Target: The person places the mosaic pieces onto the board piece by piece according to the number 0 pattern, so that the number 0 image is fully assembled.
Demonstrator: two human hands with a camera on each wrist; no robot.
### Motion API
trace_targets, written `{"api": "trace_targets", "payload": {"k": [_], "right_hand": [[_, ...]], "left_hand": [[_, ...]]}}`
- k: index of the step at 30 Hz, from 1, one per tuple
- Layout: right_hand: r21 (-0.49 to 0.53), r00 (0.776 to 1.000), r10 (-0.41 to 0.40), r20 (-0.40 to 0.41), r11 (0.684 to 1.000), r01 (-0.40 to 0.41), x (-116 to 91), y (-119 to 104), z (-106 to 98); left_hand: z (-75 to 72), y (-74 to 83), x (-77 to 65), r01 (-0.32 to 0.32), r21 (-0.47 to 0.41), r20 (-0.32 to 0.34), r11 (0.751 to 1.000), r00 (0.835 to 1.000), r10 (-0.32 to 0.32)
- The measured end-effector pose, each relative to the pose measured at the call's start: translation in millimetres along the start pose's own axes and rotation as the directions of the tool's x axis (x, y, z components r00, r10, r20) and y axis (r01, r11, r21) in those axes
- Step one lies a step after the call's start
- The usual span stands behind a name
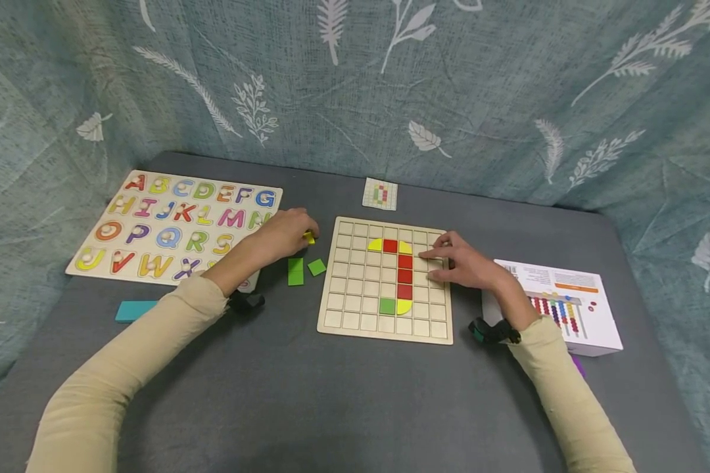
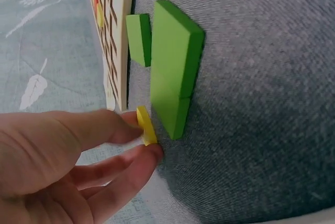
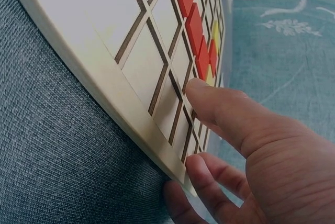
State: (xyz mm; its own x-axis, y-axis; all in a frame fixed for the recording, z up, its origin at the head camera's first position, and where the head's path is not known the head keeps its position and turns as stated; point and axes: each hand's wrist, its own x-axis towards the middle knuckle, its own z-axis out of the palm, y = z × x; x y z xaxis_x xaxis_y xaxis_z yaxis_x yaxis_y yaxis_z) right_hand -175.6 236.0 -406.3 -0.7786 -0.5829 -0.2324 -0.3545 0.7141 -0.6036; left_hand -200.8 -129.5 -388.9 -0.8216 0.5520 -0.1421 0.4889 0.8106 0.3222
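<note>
My left hand (image 1: 284,235) pinches a small yellow tile (image 2: 145,125) between thumb and fingertips, left of the wooden grid board (image 1: 384,336). Just below that hand lie two green tiles (image 1: 296,270) side by side, and another green tile (image 1: 316,267) is close to the board's left edge. My right hand (image 1: 464,263) is at the board's right edge, its fingers loosely spread and holding nothing; the thumb (image 3: 201,89) reaches over the grid cells. On the board, red squares (image 1: 405,276), yellow quarter-rounds (image 1: 403,307) and one green square (image 1: 387,306) form a figure.
A small pattern card (image 1: 380,194) lies behind the board. An alphabet peg puzzle (image 1: 174,226) stretches across the left, with a teal block (image 1: 135,311) in front of it. Under the right forearm is a white box (image 1: 597,322) with an abacus picture. A leaf-print curtain (image 1: 355,98) hangs behind the table.
</note>
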Motion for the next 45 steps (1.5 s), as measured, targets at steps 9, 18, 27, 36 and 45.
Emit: {"api": "trace_targets", "payload": {"k": [9, 18, 27, 36, 45], "right_hand": [[0.0, 1.0, 0.0, -0.005, 1.0, 0.0, -1, -2, -1], [-0.006, 1.0, -0.006, -0.009, 1.0, 0.006, -2, -1, 0], [0.001, 1.0, -0.008, -0.004, 1.0, 0.008, -2, -1, 1], [0.0, 1.0, -0.008, -0.002, 1.0, 0.008, -1, 0, 0], [-0.002, 1.0, 0.007, 0.003, 1.0, -0.007, 0, -2, -1]], "left_hand": [[1.7, -0.5, -0.2, 0.016, -0.008, 0.006, 1.0, 1.0, -0.016], [2.4, 1.0, -2.2, 0.02, -0.011, -0.028, 1.0, 0.999, -0.02], [3.2, 1.8, -5.7, 0.023, -0.018, -0.061, 1.0, 0.998, -0.024], [4.0, 10.0, -11.9, 0.022, -0.056, -0.056, 0.998, 0.998, -0.025], [10.4, 42.4, -27.6, -0.093, -0.112, -0.093, 0.989, 0.992, 0.083]]}}
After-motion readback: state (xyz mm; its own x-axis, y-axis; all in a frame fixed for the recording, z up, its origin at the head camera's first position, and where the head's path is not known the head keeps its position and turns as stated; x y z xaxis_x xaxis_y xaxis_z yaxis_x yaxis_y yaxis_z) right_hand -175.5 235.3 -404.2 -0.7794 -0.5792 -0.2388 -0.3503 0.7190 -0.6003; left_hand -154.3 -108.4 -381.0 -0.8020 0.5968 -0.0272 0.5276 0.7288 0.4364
